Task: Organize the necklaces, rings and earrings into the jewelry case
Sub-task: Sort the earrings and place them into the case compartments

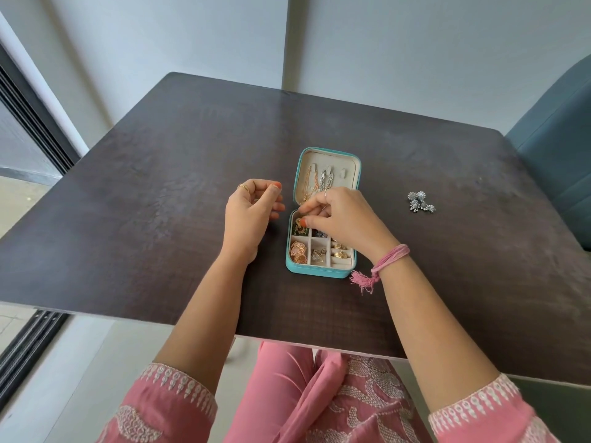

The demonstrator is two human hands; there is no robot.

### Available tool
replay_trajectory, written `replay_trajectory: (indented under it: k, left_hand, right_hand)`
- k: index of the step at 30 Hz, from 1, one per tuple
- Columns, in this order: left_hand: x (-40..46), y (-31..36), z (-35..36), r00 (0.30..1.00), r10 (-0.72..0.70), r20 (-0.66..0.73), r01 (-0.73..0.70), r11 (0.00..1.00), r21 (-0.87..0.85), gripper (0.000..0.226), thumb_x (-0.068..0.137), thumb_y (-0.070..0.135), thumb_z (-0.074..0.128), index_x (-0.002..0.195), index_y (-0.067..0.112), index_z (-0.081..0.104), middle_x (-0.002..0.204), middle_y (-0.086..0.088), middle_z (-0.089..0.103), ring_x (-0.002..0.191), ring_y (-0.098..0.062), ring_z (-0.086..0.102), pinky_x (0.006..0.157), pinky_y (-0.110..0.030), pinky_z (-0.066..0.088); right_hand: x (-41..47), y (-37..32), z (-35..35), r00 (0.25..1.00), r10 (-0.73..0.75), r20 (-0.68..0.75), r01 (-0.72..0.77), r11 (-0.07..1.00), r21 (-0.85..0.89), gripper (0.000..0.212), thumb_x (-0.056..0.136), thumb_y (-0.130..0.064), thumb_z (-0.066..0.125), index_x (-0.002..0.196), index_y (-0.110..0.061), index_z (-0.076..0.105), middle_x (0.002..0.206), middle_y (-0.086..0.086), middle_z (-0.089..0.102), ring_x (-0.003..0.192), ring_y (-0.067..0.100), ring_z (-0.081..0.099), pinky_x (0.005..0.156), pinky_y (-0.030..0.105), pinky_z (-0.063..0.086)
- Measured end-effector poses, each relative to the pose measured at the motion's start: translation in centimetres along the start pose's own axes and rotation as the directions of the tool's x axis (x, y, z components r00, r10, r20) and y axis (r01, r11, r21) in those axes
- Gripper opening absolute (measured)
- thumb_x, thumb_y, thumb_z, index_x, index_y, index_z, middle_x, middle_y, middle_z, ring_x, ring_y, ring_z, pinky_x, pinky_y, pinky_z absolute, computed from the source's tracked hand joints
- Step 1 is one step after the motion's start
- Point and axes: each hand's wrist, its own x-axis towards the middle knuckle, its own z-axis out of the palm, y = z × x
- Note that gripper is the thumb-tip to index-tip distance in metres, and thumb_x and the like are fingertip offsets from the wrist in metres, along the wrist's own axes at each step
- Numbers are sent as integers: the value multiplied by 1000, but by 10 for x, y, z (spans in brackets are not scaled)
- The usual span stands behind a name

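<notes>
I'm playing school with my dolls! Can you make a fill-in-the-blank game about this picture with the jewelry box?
1. The jewelry case lies ____ on the table.
2. The chains hang in the case's ____.
3. The silver earrings lie on the table, ____ the case.
4. The right hand reaches into the case; the ____ hand hovers beside it.

Missing words: open; lid; outside; left

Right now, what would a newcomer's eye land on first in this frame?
The open teal jewelry case at the middle of the dark table, with necklaces hung in its lid. The right hand reaches into its far-left compartment; the left hand is beside the case. Silver earrings lie alone to the right.
</notes>
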Motion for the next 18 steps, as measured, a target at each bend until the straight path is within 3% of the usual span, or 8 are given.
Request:
replay_trajectory:
  k: [4, 8, 10, 13, 18]
  left_hand:
    - [1, 0, 0, 1000, -10, -1, 10, 1000, -3, 9, 93, 22, 59, 96, 15, 63, 80, 1, 65, 66, -6, 63, 60, -19, 50]
    - [0, 0, 0, 1000, -15, 5, 15, 1000, -3, 8, 93, 22, 59, 95, 16, 63, 80, 1, 65, 68, -8, 63, 61, -21, 50]
    - [-1, 2, 0, 1000, -7, 6, 7, 1000, -9, 8, 93, 22, 59, 95, 16, 64, 80, 2, 65, 68, -9, 62, 61, -22, 49]
    - [-5, 5, -1, 999, 33, -8, -33, 998, -57, 7, 93, 21, 58, 94, 17, 64, 78, 3, 64, 67, -8, 59, 58, -21, 47]
    - [-15, 18, 6, 977, 215, 1, -215, 976, -14, 6, 94, 18, 58, 91, 19, 63, 76, 7, 65, 63, -2, 59, 56, -17, 48]
  right_hand:
    - [-4, 5, -7, 993, 43, -109, -26, 988, 149, 14, 85, -21, 70, 99, -20, 73, 84, -11, 68, 73, -3, 62, 61, -1, 43]
    - [-12, 20, -17, 968, 98, -230, -21, 949, 314, 10, 83, -19, 72, 91, -24, 74, 85, -8, 71, 75, 1, 64, 72, 14, 52]
    - [-17, 30, -24, 950, 148, -275, -30, 919, 392, 11, 82, -20, 72, 88, -29, 73, 83, -7, 72, 75, 5, 65, 71, 20, 52]
    - [-25, 43, -36, 912, 225, -341, -31, 870, 492, 11, 84, -15, 70, 88, -25, 72, 77, -3, 71, 69, 4, 63, 64, 18, 48]
    - [-41, 70, -58, 832, 343, -436, -15, 800, 600, 11, 85, -11, 69, 88, -21, 71, 74, 1, 68, 64, 4, 60, 57, 14, 46]
